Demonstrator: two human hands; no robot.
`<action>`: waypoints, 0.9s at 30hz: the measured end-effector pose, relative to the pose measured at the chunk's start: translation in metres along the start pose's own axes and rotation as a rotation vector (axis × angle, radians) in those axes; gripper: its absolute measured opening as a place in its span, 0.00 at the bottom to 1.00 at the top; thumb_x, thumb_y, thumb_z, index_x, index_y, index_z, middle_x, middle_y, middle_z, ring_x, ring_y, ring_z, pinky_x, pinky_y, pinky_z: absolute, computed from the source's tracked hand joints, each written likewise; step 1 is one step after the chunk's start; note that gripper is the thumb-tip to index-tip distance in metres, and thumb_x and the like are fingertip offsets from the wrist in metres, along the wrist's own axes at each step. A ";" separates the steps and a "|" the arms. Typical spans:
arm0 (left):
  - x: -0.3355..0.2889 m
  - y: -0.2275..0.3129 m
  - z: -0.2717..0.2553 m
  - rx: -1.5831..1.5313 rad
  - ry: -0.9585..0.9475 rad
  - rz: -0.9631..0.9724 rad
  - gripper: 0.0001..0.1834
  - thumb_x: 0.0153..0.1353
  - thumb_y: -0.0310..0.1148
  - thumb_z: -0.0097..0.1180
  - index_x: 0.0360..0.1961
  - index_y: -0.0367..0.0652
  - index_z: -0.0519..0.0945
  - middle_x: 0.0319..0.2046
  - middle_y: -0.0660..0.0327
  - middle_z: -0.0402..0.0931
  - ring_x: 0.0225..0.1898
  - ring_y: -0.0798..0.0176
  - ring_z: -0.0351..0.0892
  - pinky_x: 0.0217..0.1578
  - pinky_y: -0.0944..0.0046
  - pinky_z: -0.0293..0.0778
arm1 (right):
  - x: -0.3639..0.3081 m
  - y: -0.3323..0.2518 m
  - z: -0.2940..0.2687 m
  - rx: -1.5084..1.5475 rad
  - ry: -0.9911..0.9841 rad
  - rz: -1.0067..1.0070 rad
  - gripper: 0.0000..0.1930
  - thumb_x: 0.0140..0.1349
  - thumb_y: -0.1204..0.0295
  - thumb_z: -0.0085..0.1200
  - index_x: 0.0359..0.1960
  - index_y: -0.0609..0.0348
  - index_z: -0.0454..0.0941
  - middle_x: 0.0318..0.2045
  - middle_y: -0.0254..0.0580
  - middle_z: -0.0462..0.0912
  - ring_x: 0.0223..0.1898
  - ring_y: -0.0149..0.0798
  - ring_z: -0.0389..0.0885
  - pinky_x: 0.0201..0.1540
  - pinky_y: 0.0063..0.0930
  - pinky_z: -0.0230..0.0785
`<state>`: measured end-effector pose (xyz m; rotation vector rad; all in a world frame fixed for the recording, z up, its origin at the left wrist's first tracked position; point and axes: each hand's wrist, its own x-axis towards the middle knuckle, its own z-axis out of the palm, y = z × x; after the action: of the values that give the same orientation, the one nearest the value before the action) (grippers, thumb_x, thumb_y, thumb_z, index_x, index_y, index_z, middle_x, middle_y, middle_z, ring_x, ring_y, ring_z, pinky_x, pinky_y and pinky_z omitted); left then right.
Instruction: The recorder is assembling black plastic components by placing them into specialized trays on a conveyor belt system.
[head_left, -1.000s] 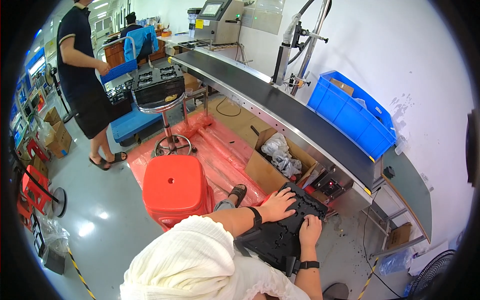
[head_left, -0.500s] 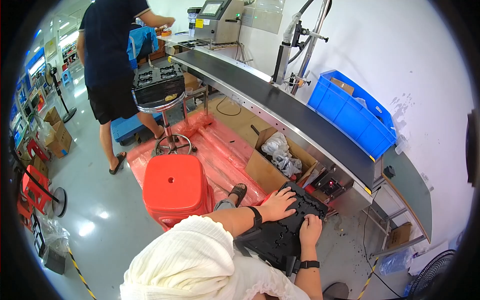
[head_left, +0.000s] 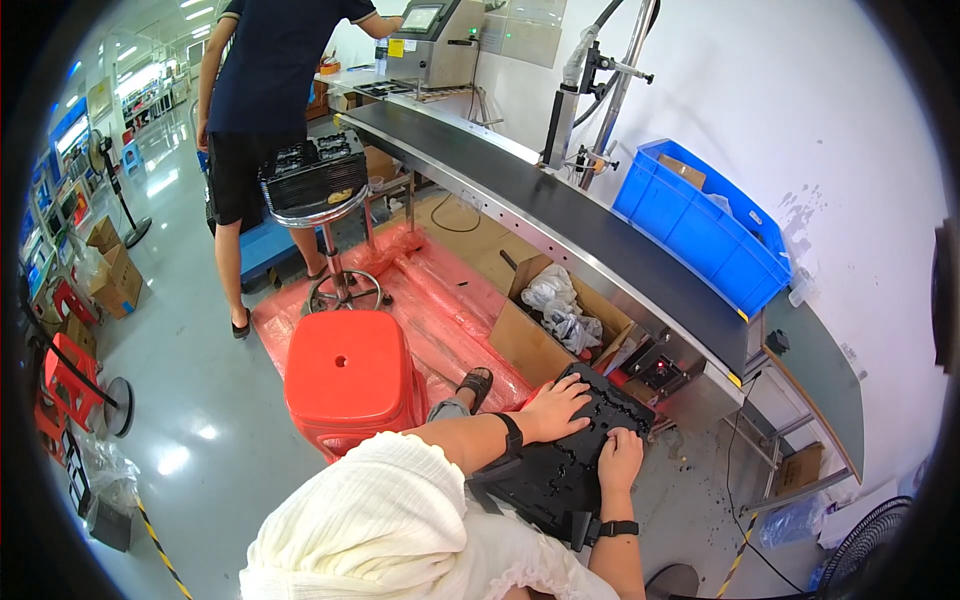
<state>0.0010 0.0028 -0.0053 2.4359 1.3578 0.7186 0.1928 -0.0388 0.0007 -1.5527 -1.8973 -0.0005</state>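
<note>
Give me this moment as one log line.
left hand: on black tray | right hand: at tray's right edge | co-worker: arm extended toward grey machine

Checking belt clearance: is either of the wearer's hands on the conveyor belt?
No, the left hand lies on the black tray and the right hand is at its edge.

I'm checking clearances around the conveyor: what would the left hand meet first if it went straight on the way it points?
The left hand lies on the black tray; past the tray's edge, the control panel below the conveyor seems first, though depth is unclear.
</note>
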 end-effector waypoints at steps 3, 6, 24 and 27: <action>0.000 0.001 -0.001 -0.001 -0.002 0.000 0.29 0.62 0.50 0.48 0.58 0.41 0.70 0.63 0.55 0.60 0.69 0.49 0.48 0.63 0.46 0.54 | 0.000 0.000 0.000 0.008 -0.013 0.004 0.04 0.53 0.78 0.49 0.30 0.60 0.75 0.29 0.46 0.76 0.36 0.51 0.72 0.40 0.42 0.65; 0.000 0.001 -0.002 -0.003 -0.007 -0.004 0.29 0.62 0.50 0.48 0.58 0.41 0.70 0.63 0.55 0.59 0.69 0.49 0.47 0.63 0.45 0.54 | 0.000 0.000 0.000 0.009 -0.012 0.005 0.04 0.53 0.78 0.49 0.30 0.60 0.75 0.29 0.46 0.76 0.36 0.51 0.72 0.40 0.42 0.65; 0.000 0.001 -0.004 0.005 0.008 0.008 0.29 0.62 0.50 0.49 0.57 0.41 0.71 0.63 0.55 0.60 0.69 0.49 0.48 0.63 0.46 0.55 | -0.001 0.002 0.001 -0.001 -0.006 0.001 0.04 0.53 0.78 0.49 0.30 0.59 0.76 0.30 0.45 0.76 0.35 0.51 0.73 0.40 0.43 0.65; -0.001 0.000 -0.002 0.009 0.009 0.010 0.29 0.62 0.50 0.49 0.57 0.41 0.71 0.63 0.55 0.60 0.69 0.49 0.48 0.62 0.46 0.56 | -0.001 0.000 0.001 -0.001 0.006 -0.003 0.04 0.53 0.77 0.50 0.30 0.58 0.76 0.29 0.45 0.76 0.35 0.51 0.73 0.40 0.43 0.64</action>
<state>-0.0006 0.0021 -0.0041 2.4511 1.3564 0.7279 0.1920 -0.0394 -0.0007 -1.5483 -1.8956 -0.0073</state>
